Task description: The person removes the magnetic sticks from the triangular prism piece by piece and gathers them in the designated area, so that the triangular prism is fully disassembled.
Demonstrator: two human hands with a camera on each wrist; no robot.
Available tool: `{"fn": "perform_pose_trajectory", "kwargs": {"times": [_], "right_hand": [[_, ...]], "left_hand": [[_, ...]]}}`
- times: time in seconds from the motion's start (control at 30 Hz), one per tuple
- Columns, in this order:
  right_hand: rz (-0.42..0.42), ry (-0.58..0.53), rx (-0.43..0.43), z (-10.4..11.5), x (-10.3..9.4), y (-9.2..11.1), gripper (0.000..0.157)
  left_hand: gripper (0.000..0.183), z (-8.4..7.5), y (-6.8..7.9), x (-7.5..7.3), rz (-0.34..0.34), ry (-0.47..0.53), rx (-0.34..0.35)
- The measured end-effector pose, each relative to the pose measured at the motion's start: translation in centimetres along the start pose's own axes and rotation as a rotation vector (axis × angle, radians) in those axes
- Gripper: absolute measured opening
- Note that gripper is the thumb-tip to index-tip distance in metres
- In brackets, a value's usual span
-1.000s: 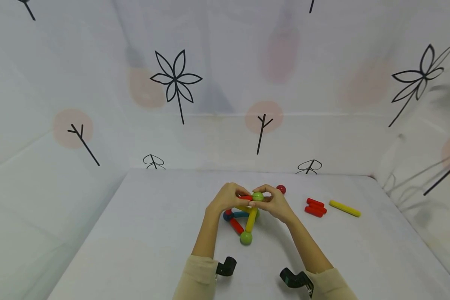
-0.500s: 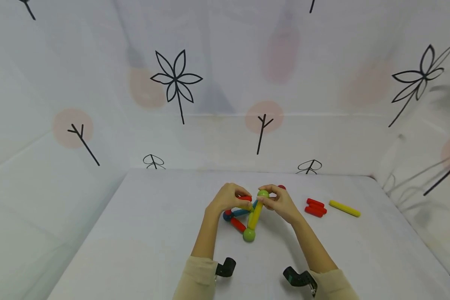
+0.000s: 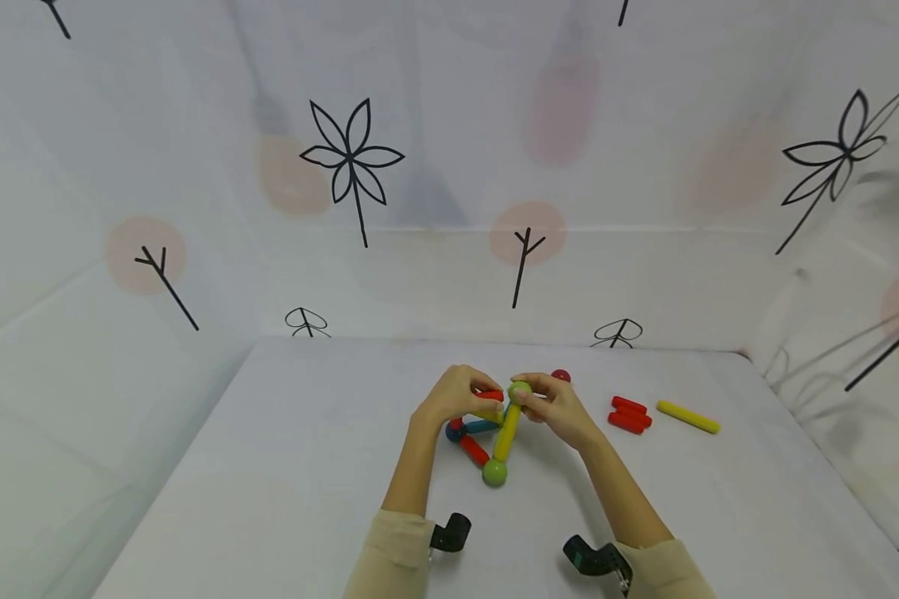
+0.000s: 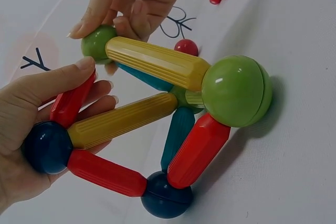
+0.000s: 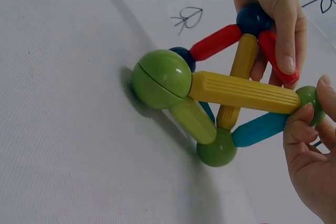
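My left hand (image 3: 449, 398) grips a short red rod (image 4: 73, 100) joined to an upper dark blue ball (image 4: 48, 148). Thumb and fingers of my right hand (image 3: 563, 409) pinch an upper green ball (image 5: 310, 103). A long yellow rod (image 5: 244, 92) runs from that ball down to a larger-looking green ball (image 5: 161, 80) at the table. The held red rod's free end points at the upper green ball, a small gap between them. Both hands hold one frame of magnetic-style rods and balls, including a teal rod (image 5: 262, 128), a lower green ball (image 5: 216, 148) and a lower blue ball (image 4: 167, 195).
On the white table (image 3: 307, 466), a loose red ball (image 3: 561, 375) lies behind my right hand. Several short red rods (image 3: 629, 414) and a yellow rod (image 3: 687, 417) lie to the right. A patterned white cloth (image 3: 434, 274) stands behind the table.
My right hand moved the upper green ball rightward away from the red rod, then slightly back left. The yellow rod and front green ball shifted along. My left hand stayed almost still.
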State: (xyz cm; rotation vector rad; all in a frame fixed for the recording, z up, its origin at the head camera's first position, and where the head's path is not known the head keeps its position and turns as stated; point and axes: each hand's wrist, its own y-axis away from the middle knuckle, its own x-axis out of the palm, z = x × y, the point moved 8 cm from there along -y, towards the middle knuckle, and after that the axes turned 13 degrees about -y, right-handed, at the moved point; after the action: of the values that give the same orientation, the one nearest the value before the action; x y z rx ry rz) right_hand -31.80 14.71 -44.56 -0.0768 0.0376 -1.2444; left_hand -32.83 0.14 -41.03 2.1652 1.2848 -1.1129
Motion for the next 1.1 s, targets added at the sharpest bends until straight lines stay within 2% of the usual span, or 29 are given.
{"fn": "perform_pose_trajectory", "kwargs": {"times": [0.23,0.33,0.43,0.57,0.67,0.73,0.83,0.97,1.1], "right_hand": [[0.012,-0.057,0.060,-0.3,0.7,-0.1,0.050],[0.024,-0.140,0.085,-0.5,0.9,0.0,0.052],[0.053,-0.269,0.089,-0.7,1.2,0.1,0.055],[0.096,-0.465,0.089,-0.8,1.5,0.2,0.039],[0.050,-0.573,0.112,-1.1,1.3,0.3,0.023],[0.014,-0.600,0.129,-1.3,1.3,0.4,0.021],[-0.011,-0.527,0.121,-1.2,1.5,0.4,0.021],[0.001,-0.269,0.072,-0.1,1.9,0.1,0.034],[-0.061,-0.098,0.049,0.6,1.1,0.2,0.039]], "left_hand": [[0.022,-0.2,0.0,0.0,-0.004,-0.002,-0.002],[0.022,-0.1,-0.1,0.0,-0.007,-0.006,-0.011],[0.022,-0.1,-0.1,0.1,-0.008,-0.008,-0.013],[0.023,0.0,-0.3,0.2,-0.003,-0.009,-0.020],[0.024,0.0,-0.3,0.3,0.002,0.008,-0.024],[0.024,-0.2,-0.2,0.4,0.008,0.009,-0.022],[0.024,-0.2,-0.2,0.4,0.007,0.006,-0.017],[0.022,-0.2,-0.1,0.0,-0.029,-0.026,0.001],[0.021,-0.2,-0.1,-0.3,-0.040,-0.035,-0.003]]}}
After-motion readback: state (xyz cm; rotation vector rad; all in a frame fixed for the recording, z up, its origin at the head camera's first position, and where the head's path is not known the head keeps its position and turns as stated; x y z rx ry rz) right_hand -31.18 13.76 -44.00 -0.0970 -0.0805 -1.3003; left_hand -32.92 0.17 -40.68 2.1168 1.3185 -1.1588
